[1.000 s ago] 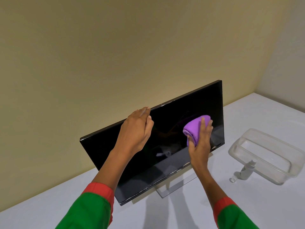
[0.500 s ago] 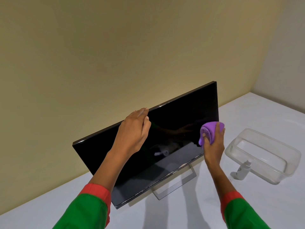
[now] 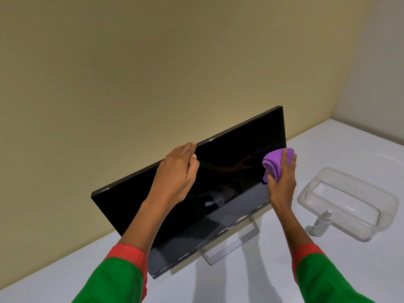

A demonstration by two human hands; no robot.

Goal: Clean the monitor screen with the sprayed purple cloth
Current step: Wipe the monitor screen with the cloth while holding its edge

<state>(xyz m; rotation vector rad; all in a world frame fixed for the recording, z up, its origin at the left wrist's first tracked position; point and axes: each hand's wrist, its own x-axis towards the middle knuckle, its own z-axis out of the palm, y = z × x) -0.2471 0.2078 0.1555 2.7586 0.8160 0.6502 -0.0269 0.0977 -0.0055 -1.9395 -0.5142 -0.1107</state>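
Standing on a white table (image 3: 240, 281), a glossy black monitor (image 3: 229, 158) is gripped along its top edge by the left hand (image 3: 175, 173). A bunched purple cloth (image 3: 274, 162) is clutched by the right hand (image 3: 282, 184) and pressed against the dark screen's right edge.

Glossy black monitor screen (image 3: 229, 171), soft purple cloth (image 3: 274, 164), clear plastic tub (image 3: 349, 204), matt white counter (image 3: 328, 154), metal-look stand (image 3: 231, 246).

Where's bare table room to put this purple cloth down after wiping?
Bare table lies in front of the monitor stand, between your sleeves, and in the far corner behind the clear container. Crowded: right of the monitor, where the spray bottle stands beside the container.
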